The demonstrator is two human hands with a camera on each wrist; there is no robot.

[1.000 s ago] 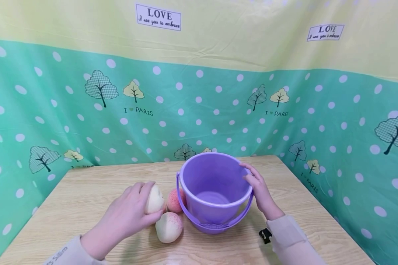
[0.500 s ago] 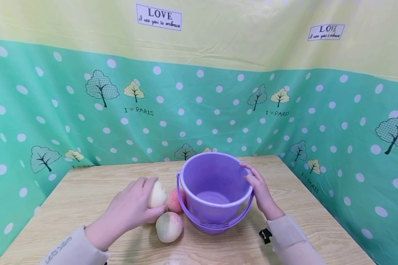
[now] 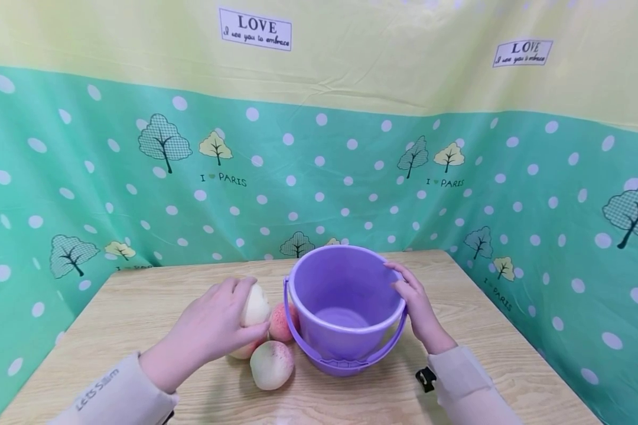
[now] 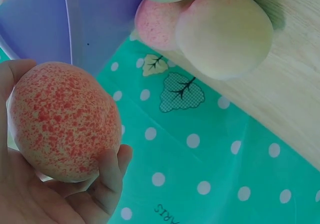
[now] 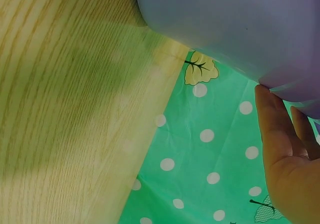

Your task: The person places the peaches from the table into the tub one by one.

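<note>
My left hand (image 3: 210, 321) grips a peach (image 3: 256, 307), its pale side showing in the head view. In the left wrist view this peach (image 4: 65, 121) shows heavy red speckles, with fingers and thumb around it. Three more peaches lie below and beside that hand: a pale one with a pink blush (image 3: 272, 365) in front, a pink one (image 3: 282, 323) against the bucket, and one (image 3: 244, 352) partly hidden under the hand. My right hand (image 3: 420, 310) holds the rim of the purple bucket (image 3: 345, 351) on its right side. The bucket stands tilted toward me, its visible inside bare.
The bucket's purple handle (image 3: 342, 364) hangs down across its front. Everything rests on a light wood table (image 3: 165, 289). A green and yellow curtain (image 3: 308, 171) with dots and trees encloses the back and sides. A black strap piece (image 3: 425, 378) sits by the right sleeve.
The left hand has risen slightly and shifted right with its peach, uncovering more of the peach beneath. The right hand and bucket stay as they were.
</note>
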